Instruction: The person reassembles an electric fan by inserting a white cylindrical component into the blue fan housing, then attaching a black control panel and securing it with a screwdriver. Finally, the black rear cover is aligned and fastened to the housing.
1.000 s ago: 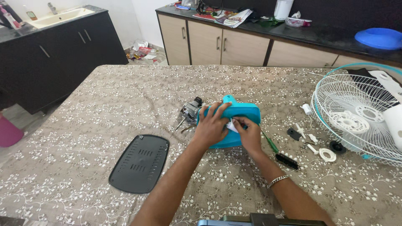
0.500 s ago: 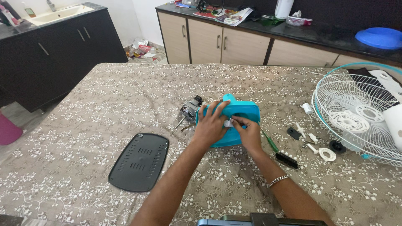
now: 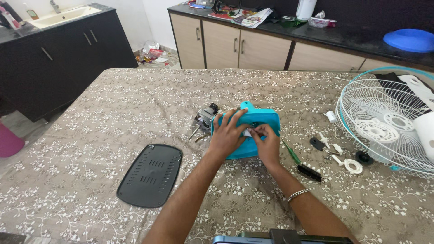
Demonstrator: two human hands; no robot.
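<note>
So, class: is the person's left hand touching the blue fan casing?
Touching. The head view shows the left hand lying flat on the blue fan casing, its fingers spread over the top with no gap.
</note>
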